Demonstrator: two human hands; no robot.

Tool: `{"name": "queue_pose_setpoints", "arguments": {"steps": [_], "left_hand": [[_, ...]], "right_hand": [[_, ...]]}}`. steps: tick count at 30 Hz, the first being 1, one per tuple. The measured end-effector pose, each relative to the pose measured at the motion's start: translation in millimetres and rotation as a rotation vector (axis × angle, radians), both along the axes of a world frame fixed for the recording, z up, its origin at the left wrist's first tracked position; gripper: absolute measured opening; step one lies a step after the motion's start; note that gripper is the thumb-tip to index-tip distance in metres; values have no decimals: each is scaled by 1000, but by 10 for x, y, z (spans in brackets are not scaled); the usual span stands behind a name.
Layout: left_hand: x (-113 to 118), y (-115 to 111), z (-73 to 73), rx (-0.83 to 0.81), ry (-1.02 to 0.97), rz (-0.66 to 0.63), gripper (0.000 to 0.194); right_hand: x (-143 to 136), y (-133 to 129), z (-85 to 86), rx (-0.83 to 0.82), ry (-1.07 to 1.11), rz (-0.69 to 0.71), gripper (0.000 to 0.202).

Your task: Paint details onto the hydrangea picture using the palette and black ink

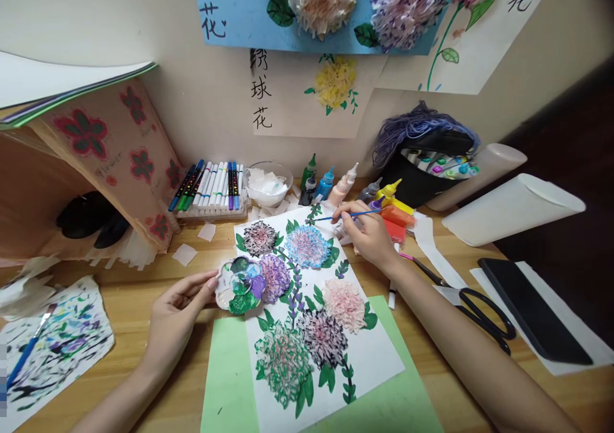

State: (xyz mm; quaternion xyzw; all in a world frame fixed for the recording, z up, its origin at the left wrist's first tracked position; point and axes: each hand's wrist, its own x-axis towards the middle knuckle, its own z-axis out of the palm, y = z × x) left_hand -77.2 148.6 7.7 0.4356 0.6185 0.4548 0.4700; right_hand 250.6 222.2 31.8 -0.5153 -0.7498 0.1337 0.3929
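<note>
My left hand (185, 305) pinches the left rim of a flower-shaped palette (233, 286) holding green, purple and blue paint, over the left edge of a white sheet. In my right hand (367, 231) is a thin blue paintbrush (352, 214), its tip pointing left at painted green leaves (314, 212) near the top of the sheet. The white sheet (374, 356) bears several raised paper flowers, among them a blue one (307, 246), a pink one (345, 304) and a green one (283, 362), with painted leaves. Beneath it lies a light green sheet (225, 369).
Behind the sheet stand a marker tray (211, 187), a bowl of paper pieces (268, 183) and paint bottles (343, 183). Black scissors (487, 314) and a black phone-like slab (535, 308) lie right. A paint-stained paper (62, 350) with a brush (31, 350) lies left.
</note>
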Motion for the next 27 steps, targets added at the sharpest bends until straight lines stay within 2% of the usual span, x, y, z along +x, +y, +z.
{"name": "queue_pose_setpoints", "arguments": {"steps": [6,27], "left_hand": [[-3,-5,-9,8,0,-4,34],[-2,-9,-20,16,8,-6,33]], "right_hand": [[0,-6,16,1,-23,33,19],[9,9,21,4,-24,13,18]]}}
